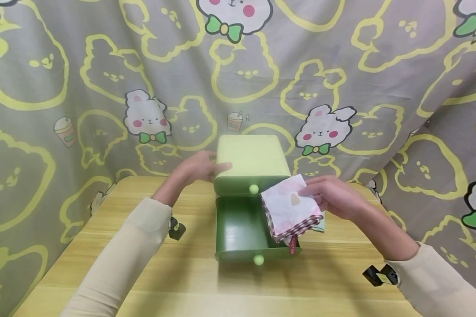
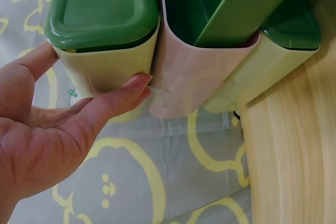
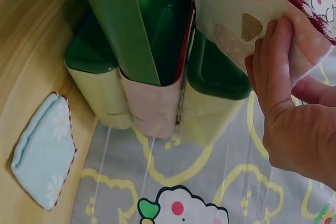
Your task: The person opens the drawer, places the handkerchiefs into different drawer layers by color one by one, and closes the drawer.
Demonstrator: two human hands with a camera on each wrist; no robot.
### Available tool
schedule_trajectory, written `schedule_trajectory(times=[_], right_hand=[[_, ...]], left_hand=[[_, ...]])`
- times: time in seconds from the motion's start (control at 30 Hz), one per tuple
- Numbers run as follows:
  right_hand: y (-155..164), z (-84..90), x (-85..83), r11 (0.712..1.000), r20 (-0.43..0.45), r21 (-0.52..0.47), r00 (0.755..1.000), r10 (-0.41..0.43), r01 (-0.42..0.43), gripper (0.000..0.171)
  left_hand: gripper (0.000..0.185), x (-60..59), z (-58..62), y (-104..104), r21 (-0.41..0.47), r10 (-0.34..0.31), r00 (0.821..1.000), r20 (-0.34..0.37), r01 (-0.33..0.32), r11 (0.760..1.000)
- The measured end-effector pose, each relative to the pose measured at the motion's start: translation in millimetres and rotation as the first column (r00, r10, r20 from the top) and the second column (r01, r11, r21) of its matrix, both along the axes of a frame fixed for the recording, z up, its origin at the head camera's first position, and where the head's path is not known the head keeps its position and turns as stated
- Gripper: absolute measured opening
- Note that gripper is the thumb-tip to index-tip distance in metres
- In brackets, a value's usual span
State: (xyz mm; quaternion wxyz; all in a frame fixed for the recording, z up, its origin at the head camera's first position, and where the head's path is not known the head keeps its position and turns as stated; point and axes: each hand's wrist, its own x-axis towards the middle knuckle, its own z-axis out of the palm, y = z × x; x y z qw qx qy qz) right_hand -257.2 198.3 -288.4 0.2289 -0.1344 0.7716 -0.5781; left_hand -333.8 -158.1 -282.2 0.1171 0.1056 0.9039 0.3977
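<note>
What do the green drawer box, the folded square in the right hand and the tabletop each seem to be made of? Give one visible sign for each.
Green drawer box: probably plastic; smooth, rounded corners, soft sheen.
Folded square: printed fabric; soft layered folds and a stitched checked edge, pinched by the right hand.
Tabletop: pale wood or wood-look laminate; grain lines show, but which one cannot be told.

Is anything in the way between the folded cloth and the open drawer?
Nothing visible blocks it. The right hand holds the folded cloth right over the right side of the open drawer, whose inside looks bare. The left hand rests against the side of the green box, away from the opening.
</note>
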Motion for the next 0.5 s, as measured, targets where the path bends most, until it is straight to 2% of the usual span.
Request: schedule_trajectory(times=[0.13, 0.27, 0.5], right_hand=[[-6.3, -3.2, -0.7, 1.000, 0.011, -0.012, 1.000, -0.013, 0.013, 0.014], [-9.5, -7.1, -1.9, 0.999, 0.024, -0.026, 0.999, -0.031, 0.032, 0.013], [-11.6, -16.1, -3.6, 0.998, 0.045, -0.040, 0.998, -0.050, 0.052, 0.027]], left_hand=[[0.075, 0.6, 0.1, 0.2, -0.001, 0.002, 1.000, -0.002, -0.002, 1.000], [0.075, 0.9, 0.1, 0.0, -0.001, 0.004, 1.000, -0.003, -0.004, 1.000], [0.076, 1.2, 0.1, -0.5, -0.013, 0.002, 1.000, -0.012, -0.003, 1.000]])
